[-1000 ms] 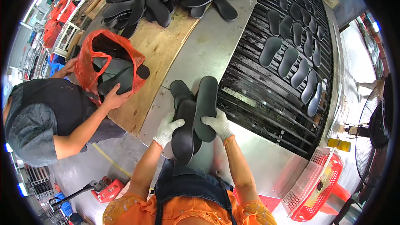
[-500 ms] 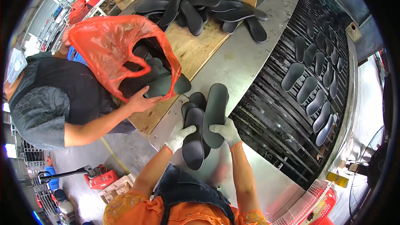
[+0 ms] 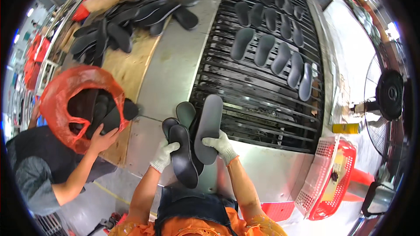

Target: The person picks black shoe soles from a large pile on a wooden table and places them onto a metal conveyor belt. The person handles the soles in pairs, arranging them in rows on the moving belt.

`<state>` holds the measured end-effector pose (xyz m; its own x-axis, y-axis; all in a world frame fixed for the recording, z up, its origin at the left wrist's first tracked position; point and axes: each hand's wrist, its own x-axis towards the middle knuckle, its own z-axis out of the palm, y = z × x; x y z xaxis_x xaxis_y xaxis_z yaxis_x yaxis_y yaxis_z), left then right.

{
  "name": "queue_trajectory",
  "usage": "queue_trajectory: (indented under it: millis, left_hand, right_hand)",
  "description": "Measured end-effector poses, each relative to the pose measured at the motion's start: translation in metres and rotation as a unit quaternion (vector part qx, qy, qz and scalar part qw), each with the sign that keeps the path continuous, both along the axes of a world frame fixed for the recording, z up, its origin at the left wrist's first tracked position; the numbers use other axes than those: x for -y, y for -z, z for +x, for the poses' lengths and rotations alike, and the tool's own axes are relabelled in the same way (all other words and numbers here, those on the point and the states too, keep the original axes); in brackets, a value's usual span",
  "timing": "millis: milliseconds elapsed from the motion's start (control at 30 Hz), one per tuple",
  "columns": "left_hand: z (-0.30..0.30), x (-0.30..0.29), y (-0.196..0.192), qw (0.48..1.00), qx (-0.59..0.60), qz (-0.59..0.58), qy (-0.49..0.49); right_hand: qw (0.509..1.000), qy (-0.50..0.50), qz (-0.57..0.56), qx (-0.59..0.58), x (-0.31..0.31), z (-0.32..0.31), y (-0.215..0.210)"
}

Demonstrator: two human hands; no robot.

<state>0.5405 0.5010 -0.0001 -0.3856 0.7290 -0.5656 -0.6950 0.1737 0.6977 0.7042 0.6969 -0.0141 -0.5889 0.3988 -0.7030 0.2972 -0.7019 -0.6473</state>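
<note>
Gripping a stack of black insoles (image 3: 186,150), the gloved left hand (image 3: 162,155) closes underneath. The gloved right hand (image 3: 222,145) clasps one grey insole (image 3: 208,127) beside the slatted conveyor (image 3: 262,100)

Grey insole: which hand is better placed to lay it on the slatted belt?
Right, probably. The right hand grips the grey insole, tip already over the belt. The left hand holds the dark stack back over the steel edge.
</note>
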Motion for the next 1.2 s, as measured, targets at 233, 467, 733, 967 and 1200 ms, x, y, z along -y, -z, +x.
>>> queue_trajectory:
  millis: [233, 467, 733, 967, 1200]
  left_hand:
    - [0.037, -0.135, 0.003, 0.991, 0.001, 0.075, 0.112]
    - [0.049, -0.251, 0.027, 0.986, 0.035, 0.114, 0.117]
    - [0.02, -0.326, 0.064, 0.972, -0.191, 0.013, 0.135]
    - [0.028, -0.337, 0.096, 0.866, -0.472, -0.089, 0.139]
    - [0.038, -0.351, 0.064, 0.824, -0.514, -0.095, 0.221]
  right_hand:
    - [0.992, 0.081, 0.083, -0.039, -0.092, 0.078, 0.016]
    - [0.973, 0.21, 0.09, 0.03, -0.206, 0.12, -0.006]
    - [0.969, 0.16, 0.152, 0.111, -0.278, 0.167, 0.026]
    - [0.973, 0.064, 0.181, 0.13, -0.324, 0.224, 0.03]
    - [0.958, 0.044, 0.246, 0.143, -0.327, 0.243, 0.04]
